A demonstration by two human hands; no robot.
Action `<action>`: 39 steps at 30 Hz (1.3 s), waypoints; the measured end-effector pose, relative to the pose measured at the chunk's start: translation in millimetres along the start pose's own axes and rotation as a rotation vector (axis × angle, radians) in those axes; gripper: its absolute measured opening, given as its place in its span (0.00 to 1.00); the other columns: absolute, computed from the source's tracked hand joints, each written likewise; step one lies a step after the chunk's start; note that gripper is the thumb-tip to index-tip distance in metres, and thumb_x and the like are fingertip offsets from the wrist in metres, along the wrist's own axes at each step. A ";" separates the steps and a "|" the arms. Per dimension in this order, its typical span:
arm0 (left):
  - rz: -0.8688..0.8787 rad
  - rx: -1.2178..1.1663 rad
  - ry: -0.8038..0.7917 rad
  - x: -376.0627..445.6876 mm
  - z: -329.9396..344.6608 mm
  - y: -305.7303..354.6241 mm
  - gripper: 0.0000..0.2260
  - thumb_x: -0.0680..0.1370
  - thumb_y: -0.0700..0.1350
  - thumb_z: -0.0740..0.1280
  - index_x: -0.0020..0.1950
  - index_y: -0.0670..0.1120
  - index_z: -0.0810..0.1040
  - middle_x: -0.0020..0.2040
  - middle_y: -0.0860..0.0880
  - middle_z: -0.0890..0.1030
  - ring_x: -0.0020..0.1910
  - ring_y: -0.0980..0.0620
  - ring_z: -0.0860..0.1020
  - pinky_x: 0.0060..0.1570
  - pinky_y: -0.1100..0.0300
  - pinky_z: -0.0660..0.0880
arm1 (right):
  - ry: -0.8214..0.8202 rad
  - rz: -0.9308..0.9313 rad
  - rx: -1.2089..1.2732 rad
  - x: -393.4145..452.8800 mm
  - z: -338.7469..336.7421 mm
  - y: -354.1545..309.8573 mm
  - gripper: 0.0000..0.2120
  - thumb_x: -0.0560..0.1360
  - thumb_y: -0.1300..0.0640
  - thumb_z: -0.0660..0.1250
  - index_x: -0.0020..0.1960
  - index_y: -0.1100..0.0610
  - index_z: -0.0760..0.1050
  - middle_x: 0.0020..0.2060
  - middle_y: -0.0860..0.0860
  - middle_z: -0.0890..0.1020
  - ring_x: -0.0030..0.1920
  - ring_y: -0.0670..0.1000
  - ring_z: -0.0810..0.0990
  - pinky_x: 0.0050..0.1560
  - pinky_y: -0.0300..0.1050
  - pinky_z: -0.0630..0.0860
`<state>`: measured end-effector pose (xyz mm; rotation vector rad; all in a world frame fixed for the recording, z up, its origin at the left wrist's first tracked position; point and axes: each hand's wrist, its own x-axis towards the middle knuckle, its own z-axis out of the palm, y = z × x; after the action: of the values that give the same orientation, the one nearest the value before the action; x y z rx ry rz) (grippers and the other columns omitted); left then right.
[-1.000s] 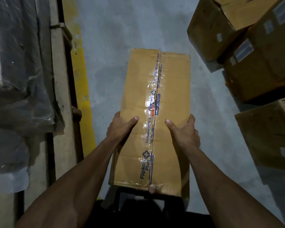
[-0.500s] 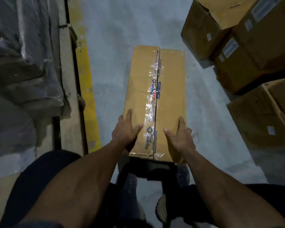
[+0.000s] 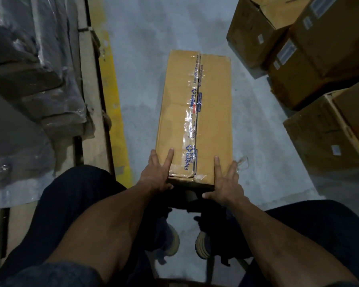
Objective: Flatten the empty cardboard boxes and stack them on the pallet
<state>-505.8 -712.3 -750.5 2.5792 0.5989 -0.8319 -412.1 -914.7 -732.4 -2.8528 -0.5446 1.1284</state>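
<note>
Head view: left hand [image 3: 155, 177] and right hand [image 3: 226, 183], fingers straight, press the taped cardboard box's [image 3: 195, 112] near corners.

I saw bare forearms, no sleeves near the grip, dark trousers [image 3: 75, 195] and tan-soled shoes [image 3: 202, 245] below it.

One long taped cardboard box [image 3: 195, 112] lies on the floor [image 3: 141, 79] in the middle. Four more cardboard boxes crowd the right side: one far [image 3: 255, 32], two stacked-looking ones beside it [image 3: 327, 38] [image 3: 288, 83], and one nearer [image 3: 323, 137]. Two hands, the left hand [image 3: 157, 176] and the right hand [image 3: 226, 183], are in view. Two shoes [image 3: 172, 241] [image 3: 202, 245] show near. One wooden pallet [image 3: 91, 100] runs along the left, beside one yellow floor stripe [image 3: 114, 112].
</note>
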 end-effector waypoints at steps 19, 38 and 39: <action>-0.027 -0.320 0.158 20.9 -41.2 2.7 0.53 0.69 0.54 0.79 0.79 0.65 0.42 0.70 0.37 0.60 0.59 0.34 0.76 0.62 0.47 0.74 | 0.332 0.016 0.133 21.9 -40.5 -8.2 0.48 0.74 0.54 0.75 0.81 0.38 0.47 0.67 0.59 0.61 0.61 0.62 0.71 0.59 0.54 0.74; 0.083 -0.468 0.695 -94.2 -241.6 16.0 0.35 0.67 0.65 0.76 0.70 0.52 0.75 0.63 0.48 0.81 0.63 0.45 0.78 0.62 0.48 0.74 | 0.863 -0.179 0.501 -94.2 -190.5 -64.0 0.24 0.80 0.44 0.64 0.74 0.44 0.65 0.70 0.58 0.64 0.69 0.60 0.65 0.66 0.54 0.66; 0.083 -0.461 0.717 -95.9 -246.5 17.7 0.34 0.68 0.65 0.75 0.70 0.52 0.75 0.62 0.48 0.82 0.62 0.45 0.78 0.61 0.48 0.74 | 0.873 -0.172 0.496 -94.7 -195.8 -65.3 0.23 0.80 0.44 0.63 0.73 0.44 0.64 0.70 0.58 0.64 0.68 0.60 0.65 0.66 0.55 0.66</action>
<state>-453.9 -641.3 -500.4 2.3833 0.7550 0.2758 -365.8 -864.5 -515.9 -2.4391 -0.3572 -0.0682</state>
